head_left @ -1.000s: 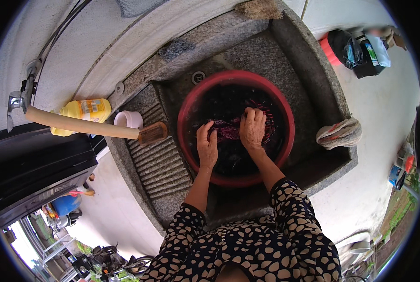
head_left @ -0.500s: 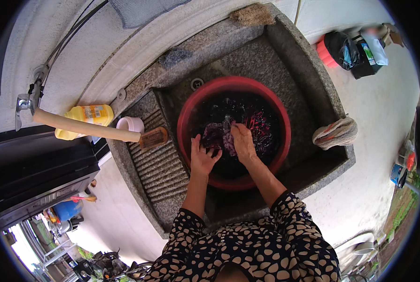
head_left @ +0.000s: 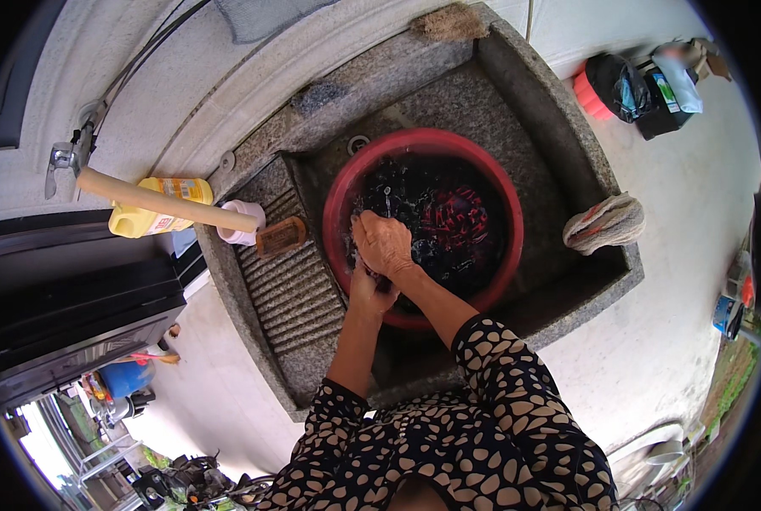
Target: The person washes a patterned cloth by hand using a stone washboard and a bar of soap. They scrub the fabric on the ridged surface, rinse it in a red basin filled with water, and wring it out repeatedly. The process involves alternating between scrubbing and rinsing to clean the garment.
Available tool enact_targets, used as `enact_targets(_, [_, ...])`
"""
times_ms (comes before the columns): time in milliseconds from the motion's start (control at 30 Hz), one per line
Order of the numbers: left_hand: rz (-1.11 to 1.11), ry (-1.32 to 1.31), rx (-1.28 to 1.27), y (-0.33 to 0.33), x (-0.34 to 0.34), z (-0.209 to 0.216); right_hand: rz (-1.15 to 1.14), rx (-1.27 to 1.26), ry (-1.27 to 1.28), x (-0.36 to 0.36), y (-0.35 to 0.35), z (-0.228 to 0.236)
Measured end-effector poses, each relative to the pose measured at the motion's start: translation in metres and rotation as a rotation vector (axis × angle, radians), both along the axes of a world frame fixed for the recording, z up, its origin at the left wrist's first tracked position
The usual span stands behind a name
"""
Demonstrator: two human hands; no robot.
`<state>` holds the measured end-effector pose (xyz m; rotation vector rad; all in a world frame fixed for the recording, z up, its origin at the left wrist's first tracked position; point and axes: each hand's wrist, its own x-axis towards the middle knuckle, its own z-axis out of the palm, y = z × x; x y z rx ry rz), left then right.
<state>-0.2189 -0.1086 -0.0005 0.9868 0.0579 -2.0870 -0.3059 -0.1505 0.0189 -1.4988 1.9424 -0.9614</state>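
Observation:
A red basin (head_left: 517, 213) of dark water stands in the stone sink. Over its left side my right hand (head_left: 382, 244) is closed, pressed down against my left hand (head_left: 370, 289). The left hand is curled beneath it, its fingers partly covered. Between them is bunched a dark purple patterned cloth (head_left: 385, 284), of which only a little shows. Reddish-pink patterned fabric (head_left: 455, 220) lies in the water right of my hands, apart from them.
The stone sink (head_left: 559, 128) has a ridged washboard (head_left: 291, 294) on its left, with a brown scrubbing brush (head_left: 282, 237) on it. A hose (head_left: 168, 203), yellow bottle (head_left: 155, 220) and pink cup (head_left: 243, 211) are nearby. A grey rag (head_left: 604, 224) hangs over the right rim.
My right hand has moved left from the basin's middle onto my left hand, bringing the purple cloth along. My left hand has gone from spread fingers to curled. The water has rippled.

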Motion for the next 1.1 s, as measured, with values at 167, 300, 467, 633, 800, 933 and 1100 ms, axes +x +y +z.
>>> enact_targets(167, [0.018,-0.045,0.048,0.013,0.012,-0.024,0.161,-0.294,-0.014,0.025,0.060,0.025])
enact_targets(300, [0.044,0.007,0.178,0.020,0.008,-0.010,0.209,-0.264,-0.066,0.010,0.058,0.017])
enact_targets(467, [-0.253,-0.318,0.060,-0.015,-0.029,0.059,-0.187,0.026,0.280,-0.096,-0.005,-0.044])
enact_targets(633, [0.033,-1.091,-0.327,-0.038,0.016,-0.001,-0.364,0.115,0.294,-0.145,-0.002,-0.046])
enact_targets(800, [-0.160,-1.458,-0.704,-0.049,-0.011,-0.055,-0.115,-0.033,0.396,-0.096,0.003,-0.089])
enact_targets(933, [-0.544,-1.779,-0.576,-0.042,-0.012,-0.084,-0.034,0.012,0.485,-0.097,0.011,-0.138])
enact_targets(1100, [-0.575,-1.633,-0.413,-0.047,0.003,-0.088,0.232,0.313,0.254,-0.123,-0.004,-0.100])
